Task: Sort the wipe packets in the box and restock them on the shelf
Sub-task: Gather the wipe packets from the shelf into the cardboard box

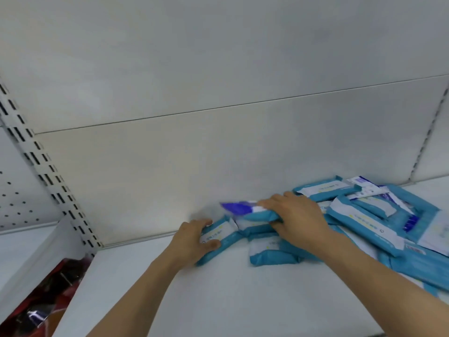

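Several teal and white wipe packets (pixel 379 215) lie in a loose heap on the white shelf (pixel 194 295), at its right side. My left hand (pixel 194 239) grips the end of one teal packet (pixel 218 242) at the heap's left edge. My right hand (pixel 298 217) holds a small stack of packets (pixel 252 218), teal ones with a purple and white packet (pixel 238 206) on top, fingers over the top and thumb below. Another teal packet (pixel 272 254) lies flat in front of them. No box is in view.
The shelf's white back panel (pixel 218 142) rises right behind the packets. A slotted upright (pixel 43 166) runs down the left side. Red packaged goods (pixel 48 295) sit on a lower level at the bottom left. A pegboard panel (pixel 14 198) is at far left.
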Demonstrator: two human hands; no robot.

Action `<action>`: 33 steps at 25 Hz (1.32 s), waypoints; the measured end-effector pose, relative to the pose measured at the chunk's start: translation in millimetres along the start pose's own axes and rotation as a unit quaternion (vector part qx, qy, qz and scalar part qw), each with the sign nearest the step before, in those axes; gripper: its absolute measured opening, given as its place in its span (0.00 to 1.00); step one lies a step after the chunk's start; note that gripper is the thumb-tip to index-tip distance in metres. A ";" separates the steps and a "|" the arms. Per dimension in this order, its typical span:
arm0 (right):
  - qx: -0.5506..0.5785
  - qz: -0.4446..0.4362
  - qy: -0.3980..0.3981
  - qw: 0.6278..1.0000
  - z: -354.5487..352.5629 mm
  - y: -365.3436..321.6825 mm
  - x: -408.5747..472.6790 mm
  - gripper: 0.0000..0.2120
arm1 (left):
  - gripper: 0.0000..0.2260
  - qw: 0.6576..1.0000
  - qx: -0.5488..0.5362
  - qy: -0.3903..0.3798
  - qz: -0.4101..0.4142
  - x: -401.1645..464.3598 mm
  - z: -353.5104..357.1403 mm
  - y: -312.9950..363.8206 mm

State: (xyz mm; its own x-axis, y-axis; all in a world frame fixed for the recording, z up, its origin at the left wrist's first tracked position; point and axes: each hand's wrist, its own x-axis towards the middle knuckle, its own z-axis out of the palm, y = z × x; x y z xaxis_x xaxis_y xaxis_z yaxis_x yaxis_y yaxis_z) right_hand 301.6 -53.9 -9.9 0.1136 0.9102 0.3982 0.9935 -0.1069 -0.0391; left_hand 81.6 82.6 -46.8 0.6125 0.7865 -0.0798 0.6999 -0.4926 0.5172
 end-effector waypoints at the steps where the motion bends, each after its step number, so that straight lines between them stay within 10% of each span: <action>1: 0.023 0.040 0.034 0.998 -5.7 1.4 -6.1 0.21 | 0.28 0.999 -0.013 -0.007 -0.035 4.1 -1.6 1.9; 6: -0.057 0.129 0.121 0.983 -23.7 13.2 -33.8 0.20 | 0.11 0.984 -0.138 -0.036 -0.103 4.7 -5.4 18.6; 10: -0.163 0.165 0.133 0.964 -20.9 22.5 -60.0 0.19 | 0.11 0.931 -0.334 -0.146 0.006 -6.5 -2.8 46.4; 16: -0.197 0.215 0.112 0.950 -29.2 25.3 -86.6 0.16 | 0.22 0.985 -0.026 -0.143 0.091 2.4 38.5 104.1; 22: -0.139 0.250 0.075 0.955 -33.8 12.8 -108.3 0.14 | 0.42 0.978 -0.076 -0.193 -0.017 3.4 39.8 92.2; 26: -0.023 0.312 0.069 0.947 -40.3 -3.6 -124.1 0.17 | 0.16 0.962 -0.259 -0.083 0.007 -20.2 32.3 61.4; 33: 0.171 0.387 0.192 0.885 -64.4 -0.7 -155.8 0.07 | 0.13 0.883 -0.444 0.060 0.136 -64.6 35.6 134.9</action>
State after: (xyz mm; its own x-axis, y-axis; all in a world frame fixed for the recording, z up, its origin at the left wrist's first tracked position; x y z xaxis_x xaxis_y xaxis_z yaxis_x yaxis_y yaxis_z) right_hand 282.7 -221.4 -12.9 0.8157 0.4070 0.4111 0.5708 -0.4510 -0.6861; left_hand 149.5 -47.9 -2.2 0.6325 0.7443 0.2143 -0.0647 -0.2249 0.9722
